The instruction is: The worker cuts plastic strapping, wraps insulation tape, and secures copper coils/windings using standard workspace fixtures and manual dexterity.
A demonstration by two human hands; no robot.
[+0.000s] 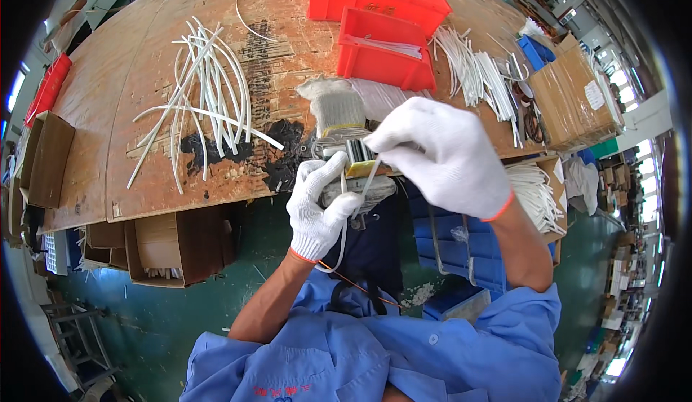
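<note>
Both my hands wear white knitted gloves. My left hand [317, 207] pinches a thin white strip [369, 181] between thumb and fingers at the table's front edge. One part of this strip hangs in a loop below the left hand. Higher and to the right, my right hand [445, 158] has its thumb and forefinger closed on the strip's upper end. Just beyond the fingers sits a small metal fixture [357, 151] with a yellow face, partly hidden by the hands. A cloth-wrapped block [340, 113] lies behind it.
Loose white tubes [209, 99] are heaped on the worn wooden table [137, 63]. Red bins [386, 59] stand at the back, with more white strips [472, 67] and a cardboard box [577, 99] to the right. An open carton [553, 204] of white pieces stands beside my right forearm.
</note>
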